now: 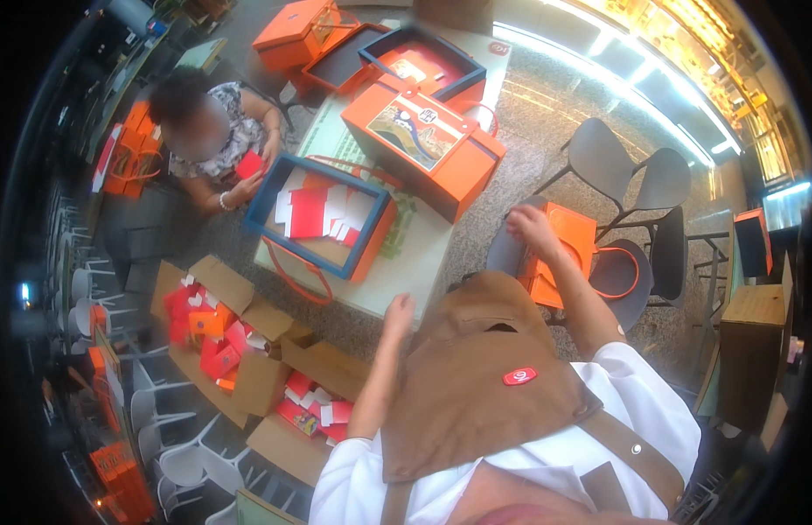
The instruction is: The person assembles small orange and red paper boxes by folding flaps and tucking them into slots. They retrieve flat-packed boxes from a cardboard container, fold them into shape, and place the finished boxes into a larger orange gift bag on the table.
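My left hand [399,313] hangs beside the near edge of the table, its fingers curled in with nothing showing in them. My right hand [530,225] is over the seats on the right, loosely bent with the fingers somewhat apart, and seems empty. Beneath and beside it lies a flat orange gift box [563,249] with an orange handle, resting on grey chairs. Nearest on the table is an uncovered orange box with a blue rim [371,234], holding red and white cartons [309,213]. Behind it stands a large orange gift box [423,140] with a picture panel.
Across the table [397,276] a seated person [218,140] holds a red carton [248,164]. More orange boxes [296,33] and a dark-rimmed tray box [423,66] stand at the far end. Cardboard cartons [261,382] of red packets are at lower left; grey chairs [589,157] stand right.
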A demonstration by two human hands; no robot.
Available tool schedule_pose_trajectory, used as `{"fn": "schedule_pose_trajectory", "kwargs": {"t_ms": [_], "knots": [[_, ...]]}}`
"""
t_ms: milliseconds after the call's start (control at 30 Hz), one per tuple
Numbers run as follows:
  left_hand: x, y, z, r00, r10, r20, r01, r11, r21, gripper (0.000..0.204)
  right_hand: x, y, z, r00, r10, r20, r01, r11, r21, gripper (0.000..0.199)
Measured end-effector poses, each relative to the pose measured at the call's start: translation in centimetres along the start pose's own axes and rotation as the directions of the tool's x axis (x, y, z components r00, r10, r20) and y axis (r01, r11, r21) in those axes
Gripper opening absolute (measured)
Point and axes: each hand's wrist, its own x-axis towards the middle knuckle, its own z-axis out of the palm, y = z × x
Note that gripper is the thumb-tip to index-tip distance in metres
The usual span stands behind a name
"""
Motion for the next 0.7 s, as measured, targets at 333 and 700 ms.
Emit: {"fn": "schedule_pose_trajectory", "kwargs": {"t_ms": [333, 700], "knots": [[-2.5, 2.2, -2.3, 0.996, -0.048, -0.08, 0.033, 0.985, -0.172, 0.043, 7.4, -6.9, 0.1, 0.916, -0.367, -0.163, 0.319, 0.912, -0.259, 0.057], [1.1, 13.8, -2.4, 0.996, -0.005, -0.085, -0.026, 0.934, -0.356, 0.046, 12.4, -8.8, 0.4, 0.989, -0.044, 0.14, 0.058, 0.994, -0.092, 0.058]]}}
